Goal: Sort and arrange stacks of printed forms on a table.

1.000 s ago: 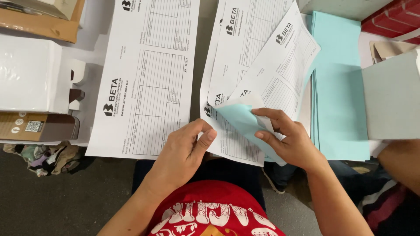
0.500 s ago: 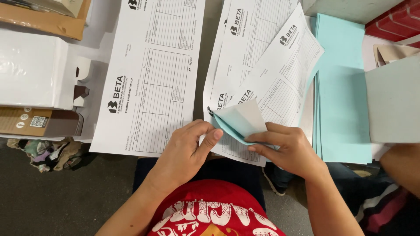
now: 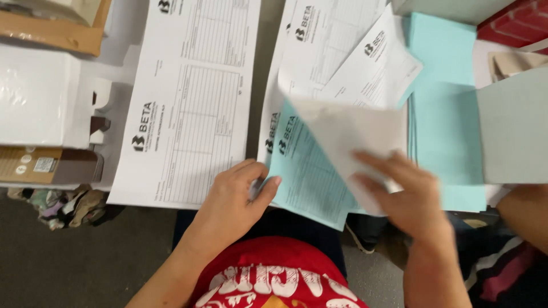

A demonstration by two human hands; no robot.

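A light-blue printed form sheet (image 3: 311, 177) is pinched at its near-left corner by the left hand (image 3: 231, 208), thumb on top and fingers beneath: grip closed on the sheet. The sheet lies tilted, its near edge hanging past the tabletop edge over the lap. Just right of that grip, a white sheet (image 3: 354, 134) is lifted over the blue one, its blank underside facing up; it is blurred. The right hand (image 3: 405, 197) is seen on the near-right part of that white sheet, fingers spread; whether the paper is actually clamped cannot be told because of the blur.

Behind both grips, a fanned stack of white printed forms (image 3: 337, 45) is laid on the tabletop. Left of the left grip, a separate white form (image 3: 188, 102) is laid flat, just beside the hand. Right of the right grip, a pile of plain light-blue paper (image 3: 442, 102) is seen, partly covered by a grey card (image 3: 511, 134). Far left, a white box (image 3: 37, 97) and a brown carton (image 3: 48, 165) are placed at the tabletop edge. At far right another person's forearm (image 3: 525, 211) is visible.
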